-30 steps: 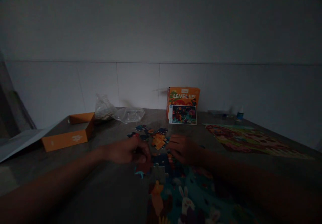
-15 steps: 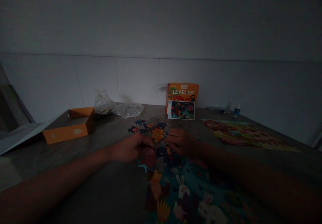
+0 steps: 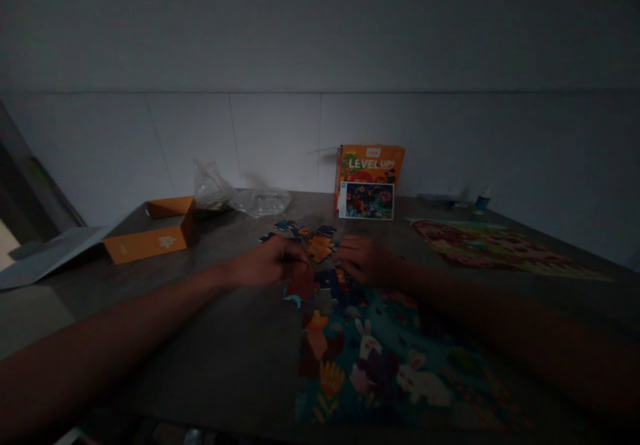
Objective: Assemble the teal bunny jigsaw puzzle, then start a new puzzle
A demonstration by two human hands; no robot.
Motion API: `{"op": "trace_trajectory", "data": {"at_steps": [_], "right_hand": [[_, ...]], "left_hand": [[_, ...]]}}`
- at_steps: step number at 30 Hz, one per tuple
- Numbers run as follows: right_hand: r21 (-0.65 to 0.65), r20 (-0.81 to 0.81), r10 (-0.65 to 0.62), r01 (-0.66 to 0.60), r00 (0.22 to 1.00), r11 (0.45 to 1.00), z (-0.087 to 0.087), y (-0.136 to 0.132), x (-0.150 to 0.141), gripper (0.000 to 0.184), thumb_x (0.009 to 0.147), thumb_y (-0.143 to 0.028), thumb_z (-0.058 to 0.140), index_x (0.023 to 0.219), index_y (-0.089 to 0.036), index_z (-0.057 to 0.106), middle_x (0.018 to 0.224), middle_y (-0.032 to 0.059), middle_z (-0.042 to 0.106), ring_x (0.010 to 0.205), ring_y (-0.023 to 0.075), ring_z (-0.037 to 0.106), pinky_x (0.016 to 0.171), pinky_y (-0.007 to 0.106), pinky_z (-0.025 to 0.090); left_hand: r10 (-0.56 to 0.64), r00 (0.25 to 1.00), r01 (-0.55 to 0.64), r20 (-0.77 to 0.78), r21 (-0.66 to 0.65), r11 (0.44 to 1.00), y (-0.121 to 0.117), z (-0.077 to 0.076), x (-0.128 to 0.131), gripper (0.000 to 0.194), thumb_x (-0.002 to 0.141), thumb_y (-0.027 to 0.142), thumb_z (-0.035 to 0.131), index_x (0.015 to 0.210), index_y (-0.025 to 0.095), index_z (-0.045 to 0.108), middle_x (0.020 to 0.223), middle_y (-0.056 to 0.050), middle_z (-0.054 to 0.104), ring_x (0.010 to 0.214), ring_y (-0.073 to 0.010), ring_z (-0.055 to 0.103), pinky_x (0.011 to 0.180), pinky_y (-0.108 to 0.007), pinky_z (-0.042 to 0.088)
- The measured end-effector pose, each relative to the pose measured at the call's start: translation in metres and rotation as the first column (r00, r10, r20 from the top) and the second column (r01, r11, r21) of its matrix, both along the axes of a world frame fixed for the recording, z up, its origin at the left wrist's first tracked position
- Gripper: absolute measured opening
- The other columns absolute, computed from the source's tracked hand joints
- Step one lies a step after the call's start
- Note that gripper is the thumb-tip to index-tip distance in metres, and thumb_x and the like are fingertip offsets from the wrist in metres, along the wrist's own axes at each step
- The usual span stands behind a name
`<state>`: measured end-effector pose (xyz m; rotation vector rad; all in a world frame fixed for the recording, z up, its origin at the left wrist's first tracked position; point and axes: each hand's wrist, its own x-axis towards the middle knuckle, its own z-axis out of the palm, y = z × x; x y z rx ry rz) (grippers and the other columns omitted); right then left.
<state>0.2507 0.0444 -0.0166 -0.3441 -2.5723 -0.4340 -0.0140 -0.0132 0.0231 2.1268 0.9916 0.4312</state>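
Note:
A partly built jigsaw puzzle (image 3: 380,358) with rabbits on a teal ground lies on the dark table (image 3: 215,338) in front of me. My left hand (image 3: 267,266) rests at the puzzle's far left corner, fingers curled down on a dark red piece (image 3: 301,286). My right hand (image 3: 363,258) lies just to the right, fingers bent onto the puzzle's far edge; what it holds is hidden. Loose pieces (image 3: 313,241), orange and dark blue, are scattered right behind both hands.
An orange puzzle box (image 3: 369,179) stands against the wall. An open orange box lid (image 3: 153,235) and clear plastic bags (image 3: 240,198) are at the left. A second finished puzzle (image 3: 495,245) lies at the right. A grey sheet (image 3: 45,258) overhangs the left edge.
The view has tilted down and come nearer, so more of the rabbit puzzle shows. Both hands stay at the puzzle's far edge, the left one shifted slightly right.

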Motion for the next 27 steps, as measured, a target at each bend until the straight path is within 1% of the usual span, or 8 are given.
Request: {"op": "trace_trajectory", "data": {"at_steps": [2,3,7,10,14,18,21,27], "right_hand": [[0.0,-0.009,0.017,-0.017,1.0,1.0,-0.001,0.001,0.0,0.021,0.092,-0.011,0.045,0.086,-0.016,0.064,0.074,0.0068,0.061,0.074,0.0189,0.054,0.068,0.03,0.04],[0.004,-0.016,0.034,-0.034,0.999,0.999,-0.001,0.002,0.0,0.021,0.092,-0.011,0.045,0.086,-0.015,0.065,0.075,0.0069,0.062,0.074,0.0188,0.054,0.068,0.03,0.04],[0.003,-0.04,0.072,-0.072,0.997,0.997,-0.003,0.005,0.0,0.02,0.092,-0.011,0.046,0.088,-0.015,0.065,0.074,0.0063,0.061,0.073,0.0185,0.054,0.067,0.03,0.04],[-0.011,-0.043,0.072,-0.072,0.997,0.997,-0.004,0.006,-0.001,0.02,0.091,-0.011,0.046,0.088,-0.015,0.065,0.074,0.0063,0.06,0.073,0.0187,0.054,0.069,0.03,0.041],[-0.014,-0.055,0.087,-0.088,0.995,0.996,-0.003,0.005,-0.001,0.019,0.091,-0.01,0.047,0.089,-0.015,0.065,0.074,0.0062,0.061,0.074,0.0183,0.054,0.069,0.029,0.041],[-0.01,-0.062,0.083,-0.084,0.995,0.996,-0.001,0.003,-0.002,0.021,0.091,-0.011,0.046,0.087,-0.015,0.066,0.073,0.006,0.06,0.073,0.0183,0.054,0.068,0.029,0.04],[-0.009,-0.05,0.07,-0.071,0.996,0.997,0.0,0.003,-0.001,0.021,0.092,-0.012,0.046,0.087,-0.015,0.066,0.073,0.0059,0.06,0.072,0.0179,0.053,0.066,0.029,0.039],[0.001,-0.058,0.08,-0.08,0.995,0.997,-0.001,0.004,-0.001,0.022,0.093,-0.013,0.046,0.085,-0.015,0.066,0.07,0.0049,0.059,0.069,0.017,0.051,0.065,0.028,0.037]], "left_hand": [[0.034,0.999,-0.036,-0.037,-0.049,0.998,0.0,0.003,-0.003,0.019,0.087,0.036,0.06,0.083,0.017,0.063,0.063,0.004,0.052,0.05,-0.0091,0.047,0.047,-0.018,0.035],[0.028,0.997,-0.034,-0.066,-0.091,0.995,0.001,0.004,-0.005,0.019,0.086,0.036,0.062,0.083,0.018,0.062,0.062,0.004,0.052,0.048,-0.0095,0.048,0.045,-0.018,0.036],[-0.086,0.985,0.037,-0.151,-0.297,0.954,0.004,0.004,-0.014,0.026,0.083,0.042,0.069,0.083,0.019,0.057,0.058,0.005,0.054,0.043,-0.0122,0.053,0.04,-0.02,0.039],[-0.141,0.984,0.093,-0.107,-0.366,0.926,0.008,0.004,-0.019,0.034,0.082,0.047,0.072,0.08,0.019,0.054,0.055,0.006,0.052,0.04,-0.0112,0.051,0.037,-0.02,0.039],[-0.2,0.98,0.184,0.003,-0.407,0.894,0.008,0.006,-0.021,0.038,0.082,0.05,0.073,0.076,0.017,0.054,0.056,0.006,0.052,0.039,-0.0076,0.048,0.035,-0.017,0.036],[-0.258,0.963,0.198,-0.076,-0.449,0.871,-0.001,0.007,-0.014,0.032,0.081,0.045,0.075,0.085,0.017,0.059,0.059,0.005,0.06,0.039,-0.0094,0.055,0.036,-0.016,0.041],[-0.275,0.953,0.194,-0.126,-0.444,0.875,-0.01,0.007,-0.007,0.03,0.081,0.043,0.075,0.087,0.018,0.06,0.057,0.005,0.061,0.04,-0.0112,0.058,0.036,-0.017,0.043],[-0.293,0.936,0.215,-0.193,-0.346,0.913,-0.018,0.013,-0.002,0.022,0.084,0.037,0.072,0.085,0.017,0.062,0.068,0.003,0.062,0.04,-0.0071,0.049,0.034,-0.017,0.037]]}}
